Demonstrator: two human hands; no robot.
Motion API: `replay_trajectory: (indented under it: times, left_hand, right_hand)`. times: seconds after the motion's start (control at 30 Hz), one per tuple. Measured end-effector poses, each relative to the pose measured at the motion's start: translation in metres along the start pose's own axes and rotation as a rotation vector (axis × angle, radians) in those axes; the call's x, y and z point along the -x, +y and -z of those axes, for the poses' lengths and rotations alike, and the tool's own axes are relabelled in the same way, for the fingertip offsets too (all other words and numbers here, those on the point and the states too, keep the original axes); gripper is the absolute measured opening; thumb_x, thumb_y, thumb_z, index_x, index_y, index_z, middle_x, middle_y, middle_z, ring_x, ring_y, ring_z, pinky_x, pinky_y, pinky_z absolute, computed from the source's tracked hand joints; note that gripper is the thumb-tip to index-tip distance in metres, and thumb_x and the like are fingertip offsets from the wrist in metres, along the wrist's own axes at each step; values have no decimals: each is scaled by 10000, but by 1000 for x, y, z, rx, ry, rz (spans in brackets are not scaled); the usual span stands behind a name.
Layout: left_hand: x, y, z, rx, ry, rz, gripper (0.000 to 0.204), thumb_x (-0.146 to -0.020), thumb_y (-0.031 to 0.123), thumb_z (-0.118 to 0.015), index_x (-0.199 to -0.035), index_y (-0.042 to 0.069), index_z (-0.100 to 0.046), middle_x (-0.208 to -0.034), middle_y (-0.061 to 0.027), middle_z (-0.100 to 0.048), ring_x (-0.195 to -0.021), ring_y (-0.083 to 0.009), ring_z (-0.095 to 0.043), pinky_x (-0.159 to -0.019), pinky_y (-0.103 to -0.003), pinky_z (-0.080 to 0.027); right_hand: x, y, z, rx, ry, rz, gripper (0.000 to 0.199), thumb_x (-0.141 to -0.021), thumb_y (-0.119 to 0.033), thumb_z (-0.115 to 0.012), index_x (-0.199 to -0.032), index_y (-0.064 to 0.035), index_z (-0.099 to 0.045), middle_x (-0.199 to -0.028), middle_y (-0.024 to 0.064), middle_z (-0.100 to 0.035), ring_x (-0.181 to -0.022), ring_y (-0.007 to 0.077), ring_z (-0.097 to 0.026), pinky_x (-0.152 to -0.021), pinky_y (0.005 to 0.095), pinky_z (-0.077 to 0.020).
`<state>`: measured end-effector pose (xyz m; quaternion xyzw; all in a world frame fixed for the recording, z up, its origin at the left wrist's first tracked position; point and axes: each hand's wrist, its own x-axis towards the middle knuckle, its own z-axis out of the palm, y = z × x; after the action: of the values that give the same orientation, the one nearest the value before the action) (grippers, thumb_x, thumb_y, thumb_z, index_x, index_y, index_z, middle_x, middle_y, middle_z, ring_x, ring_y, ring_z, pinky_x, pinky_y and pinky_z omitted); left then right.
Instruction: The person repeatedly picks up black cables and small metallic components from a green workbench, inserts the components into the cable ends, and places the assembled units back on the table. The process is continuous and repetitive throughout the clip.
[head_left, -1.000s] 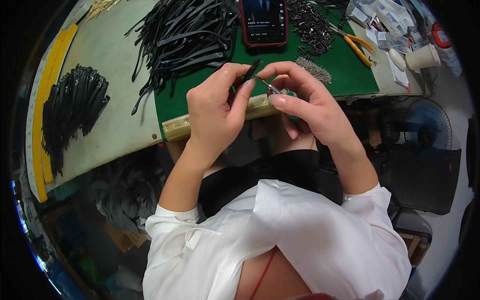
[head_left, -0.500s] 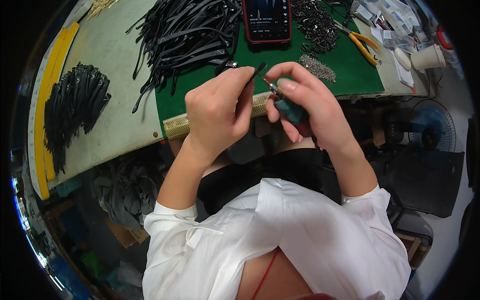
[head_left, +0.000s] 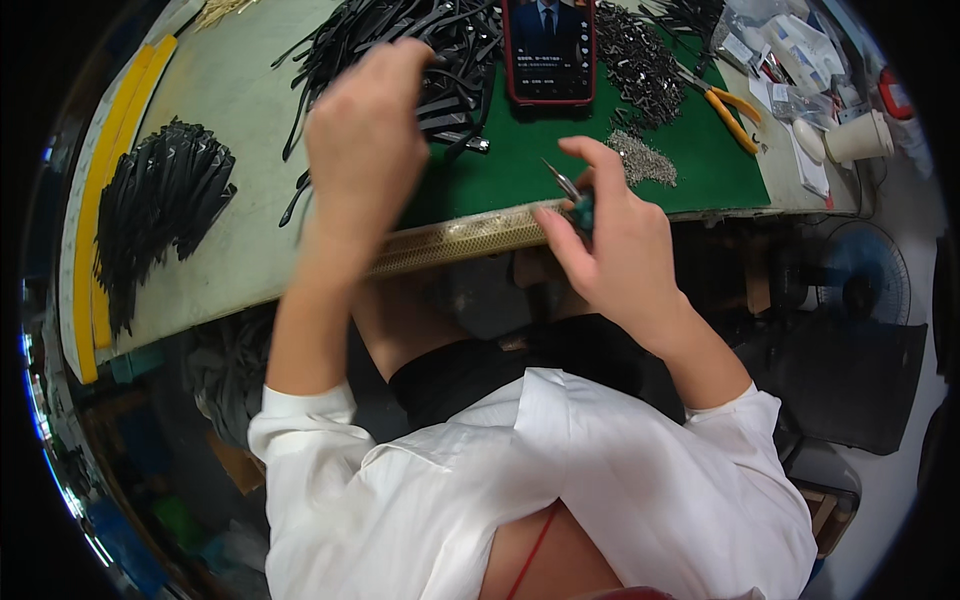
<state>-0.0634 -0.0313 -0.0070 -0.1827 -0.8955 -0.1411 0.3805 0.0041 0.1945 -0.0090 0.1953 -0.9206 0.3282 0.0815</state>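
Observation:
My right hand [head_left: 612, 240] grips small teal-handled pliers [head_left: 572, 196], their metal tips pointing up-left over the green mat [head_left: 700, 160]. My left hand [head_left: 365, 130] is stretched out and blurred above the heap of loose black straps [head_left: 400, 50] at the mat's far left; whether it holds a strap I cannot tell. A pile of small silver metal parts [head_left: 645, 160] lies just right of the pliers. A phone in a red case [head_left: 548, 45] lies on the mat with its screen lit.
A fanned bundle of black straps [head_left: 160, 200] lies at the left of the grey table [head_left: 240, 130], near yellow rulers [head_left: 95, 200]. Dark metal chain pieces [head_left: 630, 55], orange-handled pliers [head_left: 730, 105], a paper cup [head_left: 860, 135] and packets crowd the right. A fan [head_left: 860, 285] stands below.
My left hand has left the right hand and swung up and left toward the loose strap heap. The right hand stays near the table's edge with the pliers.

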Motion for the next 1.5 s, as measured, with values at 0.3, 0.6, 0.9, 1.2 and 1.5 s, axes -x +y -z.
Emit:
replay_trajectory:
  times: [0.3, 0.6, 0.9, 1.2, 1.5]
  left_hand:
    - [-29, -84, -7, -68, -480, -130, 272, -778, 12, -669, -1037, 96, -677, -917, -113, -690, -831, -318, -655, -727, -399, -523]
    - [-33, -100, 2, 710, -714, 331, 385, -792, -2, -455, -1113, -17, -667, -997, -40, -692, -903, -98, -620, -775, -207, -467]
    - [-25, -51, 29, 525, -504, 247, 261, -832, 83, -717, -1072, 8, -648, -775, -32, -649, -773, -54, -606, -669, -207, -450]
    - [7, -9, 44, 832, -511, 407, 421, -888, -9, -513, -1308, -16, -547, -840, -19, -550, -793, -88, -549, -761, -230, -445]
    - [32, 44, 33, 1281, -315, 558, 311, -893, -66, -547, -1202, -53, -585, -883, -40, -667, -722, -66, -584, -658, -224, -497]
  right_hand:
    - [18, 34, 25, -115, 30, -77, 426, -848, -146, -707, -1227, -59, -533, -813, 160, -647, -713, 342, -671, -638, 382, -514]
    - [3, 66, 61, 51, -132, -72, 302, -859, -126, -623, -1142, -53, -546, -1009, 166, -644, -914, 349, -656, -769, 434, -511]
    - [-8, 71, 61, 255, -296, 11, 260, -853, -119, -596, -1110, -81, -576, -977, 153, -617, -860, 362, -639, -760, 449, -512]
    - [-15, 65, 56, 307, -315, -17, 246, -865, -117, -621, -1103, -76, -572, -962, 145, -622, -870, 353, -648, -757, 431, -517]
    - [-28, 51, 53, 408, -377, 15, 295, -869, -92, -598, -1162, -107, -567, -993, 162, -628, -865, 367, -648, -752, 442, -513]
